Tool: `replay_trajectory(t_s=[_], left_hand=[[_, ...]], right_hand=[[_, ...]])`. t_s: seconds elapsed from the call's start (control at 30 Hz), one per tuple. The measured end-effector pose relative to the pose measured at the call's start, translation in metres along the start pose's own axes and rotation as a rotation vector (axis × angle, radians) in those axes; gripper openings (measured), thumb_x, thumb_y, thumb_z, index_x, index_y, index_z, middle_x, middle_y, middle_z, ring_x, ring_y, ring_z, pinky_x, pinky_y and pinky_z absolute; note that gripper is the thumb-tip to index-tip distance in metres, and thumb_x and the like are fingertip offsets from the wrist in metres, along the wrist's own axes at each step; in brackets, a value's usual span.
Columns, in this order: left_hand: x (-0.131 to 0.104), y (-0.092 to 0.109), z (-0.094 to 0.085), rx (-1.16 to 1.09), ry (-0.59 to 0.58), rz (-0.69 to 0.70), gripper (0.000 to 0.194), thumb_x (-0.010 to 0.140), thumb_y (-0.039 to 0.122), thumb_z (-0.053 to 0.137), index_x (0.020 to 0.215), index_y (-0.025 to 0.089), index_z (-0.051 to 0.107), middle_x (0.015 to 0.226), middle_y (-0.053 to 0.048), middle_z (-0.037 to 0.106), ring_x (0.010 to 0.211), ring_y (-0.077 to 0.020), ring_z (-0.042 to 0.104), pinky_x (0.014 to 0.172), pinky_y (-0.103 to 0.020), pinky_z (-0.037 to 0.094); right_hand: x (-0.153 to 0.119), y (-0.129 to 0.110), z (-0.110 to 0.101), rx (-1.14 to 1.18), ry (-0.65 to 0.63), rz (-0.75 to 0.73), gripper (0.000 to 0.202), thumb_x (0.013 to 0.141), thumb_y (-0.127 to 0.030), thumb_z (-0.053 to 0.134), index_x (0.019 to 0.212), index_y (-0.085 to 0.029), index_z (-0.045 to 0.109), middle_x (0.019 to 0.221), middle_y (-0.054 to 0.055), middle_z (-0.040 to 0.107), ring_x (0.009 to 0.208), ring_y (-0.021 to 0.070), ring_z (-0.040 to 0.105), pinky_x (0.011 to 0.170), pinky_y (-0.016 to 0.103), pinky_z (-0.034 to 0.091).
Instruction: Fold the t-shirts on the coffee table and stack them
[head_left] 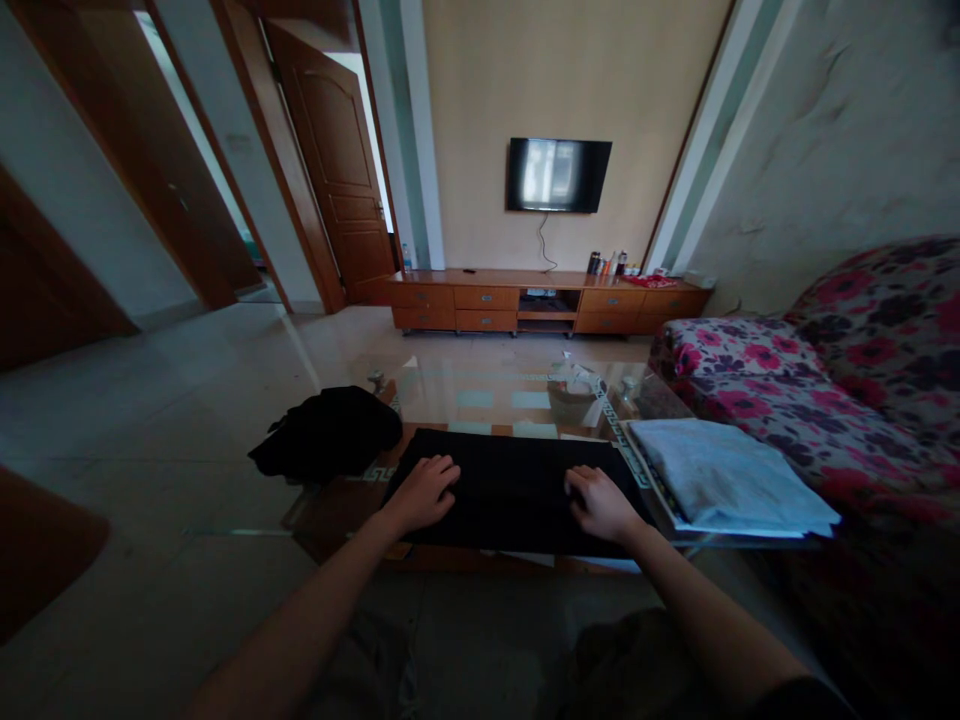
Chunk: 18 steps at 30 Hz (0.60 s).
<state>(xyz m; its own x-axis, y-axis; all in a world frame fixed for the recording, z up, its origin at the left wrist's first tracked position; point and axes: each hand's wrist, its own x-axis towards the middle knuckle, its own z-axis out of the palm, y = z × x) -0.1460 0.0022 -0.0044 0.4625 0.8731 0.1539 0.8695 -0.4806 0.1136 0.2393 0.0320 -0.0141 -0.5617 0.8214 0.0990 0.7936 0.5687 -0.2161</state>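
A dark folded cloth (510,490), possibly a garment, lies flat as a wide rectangle on the glass coffee table (442,385) in front of me. On its left part rests my left hand (426,492), fingers curled in against the fabric. My right hand (601,503) is bent the same way over the right part, its fingertips closed on the cloth. The exact grip of the fingertips is hard to see in the dim light. Left of the cloth, a crumpled black heap of fabric (326,435) sits at the table's edge.
A pale blue-grey folded cloth (727,470) lies on the table's right side. Under the glass is a whitish bin or bowl (574,405). Beyond stand a wooden TV cabinet (487,300) with bottles and a wall television (559,175). A flowered sofa (810,390) borders the right.
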Motion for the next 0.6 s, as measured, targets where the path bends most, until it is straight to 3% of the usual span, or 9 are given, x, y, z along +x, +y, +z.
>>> replay_trajectory(t_s=[0.13, 0.33, 0.6], left_hand=[[-0.002, -0.005, 0.011, -0.03, -0.085, -0.018, 0.015, 0.077, 0.015, 0.054, 0.088, 0.024, 0.054, 0.112, -0.007, 0.054, 0.107, -0.0259, 0.05, 0.085, -0.039, 0.042], [0.003, -0.009, 0.019, -0.117, -0.126, -0.029, 0.012, 0.076, 0.013, 0.052, 0.083, 0.022, 0.054, 0.121, -0.006, 0.051, 0.113, -0.0249, 0.048, 0.084, -0.037, 0.042], [0.0, -0.005, 0.017, -0.108, -0.189, -0.038, 0.011, 0.069, 0.018, 0.063, 0.071, 0.02, 0.053, 0.129, -0.007, 0.05, 0.118, -0.0289, 0.048, 0.086, -0.04, 0.044]], right_hand=[[0.0, 0.004, 0.008, 0.066, -0.156, 0.039, 0.023, 0.072, -0.011, 0.057, 0.094, -0.02, 0.058, 0.097, 0.004, 0.062, 0.097, 0.0216, 0.055, 0.086, 0.033, 0.031], [0.008, 0.007, 0.008, 0.146, -0.179, 0.074, 0.021, 0.074, -0.012, 0.056, 0.093, -0.02, 0.058, 0.105, 0.005, 0.057, 0.103, 0.0228, 0.051, 0.078, 0.029, 0.031], [0.005, -0.002, 0.006, 0.048, -0.228, 0.055, 0.017, 0.07, -0.019, 0.067, 0.087, -0.021, 0.066, 0.11, 0.007, 0.056, 0.108, 0.0278, 0.049, 0.088, 0.038, 0.035]])
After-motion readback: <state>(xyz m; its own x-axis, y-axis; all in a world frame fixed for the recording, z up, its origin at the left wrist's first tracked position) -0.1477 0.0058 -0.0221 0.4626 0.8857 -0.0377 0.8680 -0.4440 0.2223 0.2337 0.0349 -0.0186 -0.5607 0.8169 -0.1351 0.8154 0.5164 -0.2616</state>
